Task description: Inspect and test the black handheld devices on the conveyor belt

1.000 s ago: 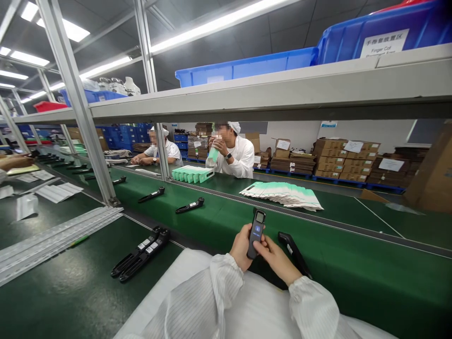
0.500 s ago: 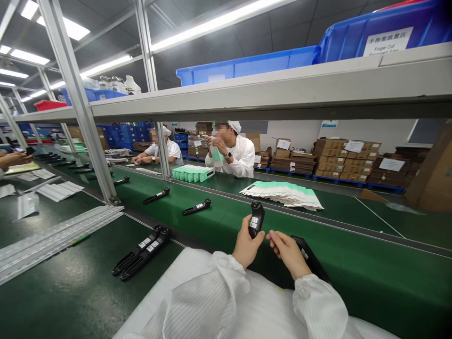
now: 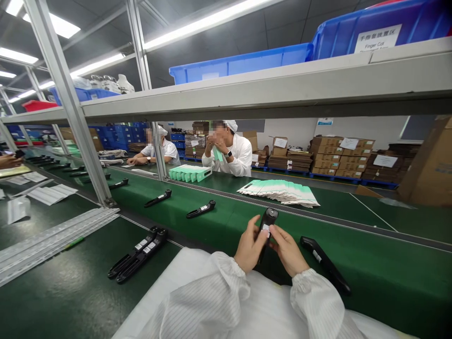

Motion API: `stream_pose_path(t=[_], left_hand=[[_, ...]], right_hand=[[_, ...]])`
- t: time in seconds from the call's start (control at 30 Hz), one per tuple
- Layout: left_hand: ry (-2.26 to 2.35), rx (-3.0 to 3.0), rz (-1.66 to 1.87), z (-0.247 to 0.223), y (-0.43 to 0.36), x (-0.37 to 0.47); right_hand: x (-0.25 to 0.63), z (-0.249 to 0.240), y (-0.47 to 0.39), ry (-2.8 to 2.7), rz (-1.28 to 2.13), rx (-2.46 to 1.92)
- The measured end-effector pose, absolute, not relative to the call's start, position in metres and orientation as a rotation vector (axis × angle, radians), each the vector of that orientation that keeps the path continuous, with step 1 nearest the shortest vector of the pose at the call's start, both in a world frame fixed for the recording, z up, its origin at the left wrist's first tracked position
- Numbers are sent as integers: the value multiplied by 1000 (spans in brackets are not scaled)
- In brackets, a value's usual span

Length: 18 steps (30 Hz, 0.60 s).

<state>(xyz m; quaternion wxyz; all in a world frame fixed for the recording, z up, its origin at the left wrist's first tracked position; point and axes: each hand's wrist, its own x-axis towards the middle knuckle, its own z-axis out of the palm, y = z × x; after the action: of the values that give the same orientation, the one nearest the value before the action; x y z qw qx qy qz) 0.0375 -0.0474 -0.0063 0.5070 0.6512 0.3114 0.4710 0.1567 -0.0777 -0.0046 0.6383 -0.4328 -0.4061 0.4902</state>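
Observation:
My left hand is closed around a slim black handheld device with an angled head and a white label, held tilted above the green belt. The thumb and fingers of my right hand pinch the device at its label from the right side. The lower part of the device is mostly hidden behind my hands. To the right, another black device with a white label lies on the belt, apart from my right hand.
Several similar devices lie along the green conveyor belt. Two labelled black devices rest on the left table beside metal strips. Across the belt are green-and-white cartons and two co-workers. A shelf with blue bins crosses overhead.
My right hand has closed onto the device, which has shifted right and tilted. The belt's devices have moved rightward; the one on the right now shows more fully, clear of my right hand.

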Motion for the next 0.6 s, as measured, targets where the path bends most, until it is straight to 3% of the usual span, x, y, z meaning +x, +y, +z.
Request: stream_pose_path(t=[0.47, 0.6], left_hand=[[1135, 1258, 1115, -18, 16, 3], [1177, 1371, 1079, -25, 19, 4]], right_hand=[[159, -12, -77, -971, 1178, -1032], [166, -23, -71, -1002, 1134, -1237]])
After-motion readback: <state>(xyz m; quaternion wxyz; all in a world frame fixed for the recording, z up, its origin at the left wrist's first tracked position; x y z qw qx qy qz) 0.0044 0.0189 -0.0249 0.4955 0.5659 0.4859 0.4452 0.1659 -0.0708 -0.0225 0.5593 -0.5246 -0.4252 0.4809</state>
